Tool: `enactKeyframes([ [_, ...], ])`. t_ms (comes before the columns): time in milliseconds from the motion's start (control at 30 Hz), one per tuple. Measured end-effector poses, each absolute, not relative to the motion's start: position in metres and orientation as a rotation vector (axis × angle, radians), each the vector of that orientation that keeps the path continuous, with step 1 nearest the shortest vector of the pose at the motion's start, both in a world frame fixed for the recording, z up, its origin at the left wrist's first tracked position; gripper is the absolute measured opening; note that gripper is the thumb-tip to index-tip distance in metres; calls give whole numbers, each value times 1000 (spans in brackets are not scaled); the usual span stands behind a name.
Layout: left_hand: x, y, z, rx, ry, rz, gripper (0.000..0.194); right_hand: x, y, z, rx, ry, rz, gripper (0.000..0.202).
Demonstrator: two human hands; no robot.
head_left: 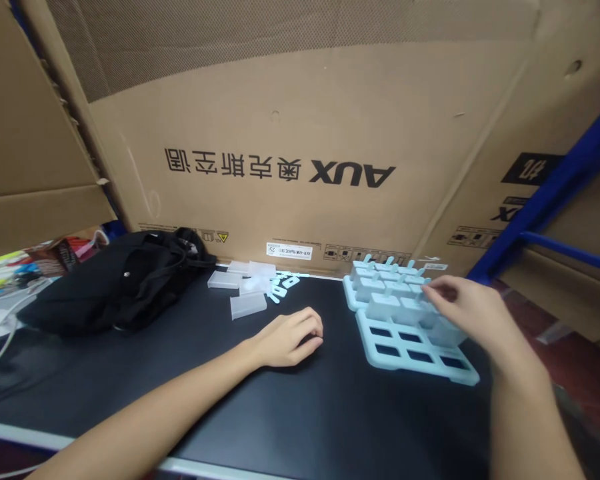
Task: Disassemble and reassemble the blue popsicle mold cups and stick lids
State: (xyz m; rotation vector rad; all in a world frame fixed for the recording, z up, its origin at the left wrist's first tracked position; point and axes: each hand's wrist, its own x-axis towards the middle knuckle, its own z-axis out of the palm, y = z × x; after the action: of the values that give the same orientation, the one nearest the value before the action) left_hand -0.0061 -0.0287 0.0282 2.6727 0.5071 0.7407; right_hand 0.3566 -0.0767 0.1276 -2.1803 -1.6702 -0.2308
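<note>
A pale blue popsicle mould rack (391, 361) stands on the right of the black tabletop, with open slots in its near rows. Farther back, several blue mould cups (384, 307) sit in it, some with stick handles (390, 262) poking up. My right hand (463, 303) reaches over the rack's right side, its thumb and fingers pinched at a popsicle stick above a cup; the fingers partly hide it. On the tabletop left of the rack rests my left hand (293, 337), loosely curled, thumb apart from the fingers, with nothing visible in it.
Translucent plastic cups (249, 305) and loose blue sticks (279, 291) lie beyond my left hand. A black bag (115, 283) lies at the left, beside a white cable (3, 330) and colourful packaging. A large cardboard box (280, 113) walls the back; a blue metal frame (545, 190) stands right.
</note>
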Motion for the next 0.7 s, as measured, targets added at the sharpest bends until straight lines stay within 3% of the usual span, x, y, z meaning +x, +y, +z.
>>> enactKeyframes([
  [700, -9, -23, 32, 2857, 658, 800, 16, 346, -57, 100, -2339, -1684, -335, 39],
])
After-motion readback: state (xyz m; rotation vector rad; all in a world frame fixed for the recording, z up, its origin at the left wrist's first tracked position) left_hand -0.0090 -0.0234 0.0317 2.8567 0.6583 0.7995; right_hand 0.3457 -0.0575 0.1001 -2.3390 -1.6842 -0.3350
